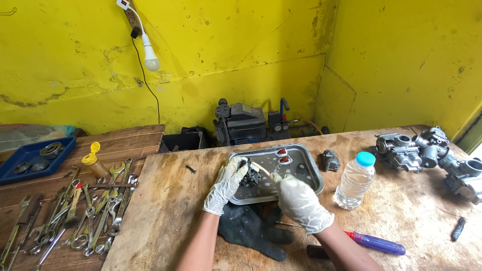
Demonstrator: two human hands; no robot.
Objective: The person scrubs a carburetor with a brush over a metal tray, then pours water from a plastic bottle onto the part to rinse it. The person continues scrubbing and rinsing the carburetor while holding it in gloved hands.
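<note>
Lying nearest on the counter [175, 216]: dark glove [251, 228], purple-handled screwdriver [376, 244]. Left hand [224, 188], white-gloved, is clamped on a small dark carburetor part [249, 176] over the metal tray [311, 173]. Right hand [298, 200] is closed on a thin brush [261, 168] touching that part. Water bottle [355, 181] right of tray; carburetors [427, 150] farther right.
</note>
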